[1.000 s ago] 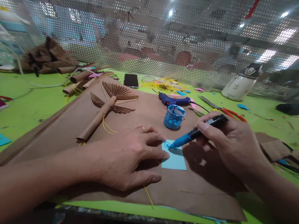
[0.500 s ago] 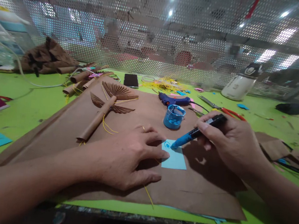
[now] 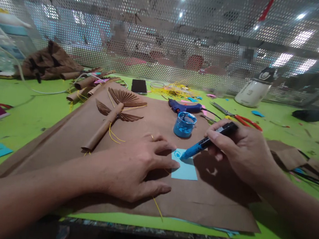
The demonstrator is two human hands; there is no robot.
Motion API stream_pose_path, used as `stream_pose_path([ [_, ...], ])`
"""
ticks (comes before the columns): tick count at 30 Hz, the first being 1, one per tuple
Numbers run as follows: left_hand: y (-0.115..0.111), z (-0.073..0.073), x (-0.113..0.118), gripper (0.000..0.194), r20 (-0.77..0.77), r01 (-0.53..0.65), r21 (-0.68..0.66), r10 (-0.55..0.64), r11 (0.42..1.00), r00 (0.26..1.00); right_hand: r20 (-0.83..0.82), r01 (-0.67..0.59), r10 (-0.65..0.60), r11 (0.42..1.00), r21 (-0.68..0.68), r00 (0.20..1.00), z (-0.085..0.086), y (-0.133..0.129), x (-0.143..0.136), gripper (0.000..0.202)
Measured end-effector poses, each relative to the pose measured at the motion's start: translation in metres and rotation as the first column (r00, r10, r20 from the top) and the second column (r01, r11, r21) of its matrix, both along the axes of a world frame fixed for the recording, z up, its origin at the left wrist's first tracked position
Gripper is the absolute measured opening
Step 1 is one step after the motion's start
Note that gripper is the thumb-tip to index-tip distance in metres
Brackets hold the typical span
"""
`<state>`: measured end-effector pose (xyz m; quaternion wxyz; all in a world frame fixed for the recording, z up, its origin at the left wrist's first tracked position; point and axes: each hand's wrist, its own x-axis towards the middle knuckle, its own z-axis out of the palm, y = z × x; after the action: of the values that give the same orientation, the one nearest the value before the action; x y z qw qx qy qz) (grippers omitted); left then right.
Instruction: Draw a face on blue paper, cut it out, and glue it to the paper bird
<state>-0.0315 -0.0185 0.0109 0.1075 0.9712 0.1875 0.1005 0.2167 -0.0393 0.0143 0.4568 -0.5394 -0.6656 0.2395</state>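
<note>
My right hand (image 3: pixel 236 146) grips a blue-and-black marker (image 3: pixel 207 141), its tip against a light blue paper square (image 3: pixel 186 171). Small blue curved marks show near the top left of the square. My left hand (image 3: pixel 140 167) lies with fingers spread, fingertips on the paper's left edge. Both rest over a large brown paper sheet (image 3: pixel 59 154). Just behind the square stands a small jar of blue paint (image 3: pixel 184 126). Left of it lies a brown paper roll (image 3: pixel 103 128) with pleated fans and yellow thread.
Behind the jar lies a blue glue gun (image 3: pixel 185 107), with red-handled scissors (image 3: pixel 236 117) to its right. A phone (image 3: pixel 139 86), yellow strands (image 3: pixel 176 89) and a white bottle (image 3: pixel 255 87) stand or lie farther back. Crumpled brown paper (image 3: pixel 51 62) sits at back left.
The marker tip has moved very slightly left and down on the blue square, with my right hand following. My left hand stays in place; the view has shifted a little.
</note>
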Motion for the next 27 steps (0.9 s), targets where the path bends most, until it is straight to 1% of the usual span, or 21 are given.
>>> stream_pose_path([
  [5, -0.0006, 0.0006, 0.0001, 0.034, -0.001, -0.007, 0.002, 0.007, 1.000, 1.000, -0.023, 0.074, -0.074, 0.997, 0.019, 0.997, -0.0004, -0.0001, 0.0024, 0.021],
  [8, -0.0007, 0.0007, 0.0003, 0.034, 0.011, -0.006, 0.003, 0.006, 1.000, 1.000, -0.024, 0.063, -0.062, 0.997, 0.034, 0.998, 0.0002, -0.0001, 0.0031, 0.023],
  [13, 0.0001, -0.0003, 0.0003, 0.035, -0.004, -0.007, -0.002, 0.007, 1.000, 1.000, -0.004, 0.034, -0.034, 0.998, 0.045, 0.999, 0.0010, 0.0011, 0.0011, 0.021],
  [19, 0.0000, -0.0013, 0.0001, 0.035, 0.015, -0.002, 0.013, 0.002, 1.000, 1.000, 0.040, 0.008, -0.011, 0.998, 0.070, 0.999, -0.0001, 0.0014, -0.0004, 0.014],
  [22, -0.0003, -0.0003, 0.0007, 0.034, 0.015, 0.000, 0.012, 0.000, 1.000, 1.000, 0.059, -0.017, 0.012, 0.996, 0.089, 0.998, -0.0005, 0.0019, -0.0002, 0.016],
  [27, -0.0001, 0.0003, 0.0008, 0.035, 0.006, 0.004, 0.005, -0.004, 1.000, 1.000, 0.072, -0.016, 0.009, 0.995, 0.095, 0.997, 0.0001, -0.0001, -0.0004, 0.017],
])
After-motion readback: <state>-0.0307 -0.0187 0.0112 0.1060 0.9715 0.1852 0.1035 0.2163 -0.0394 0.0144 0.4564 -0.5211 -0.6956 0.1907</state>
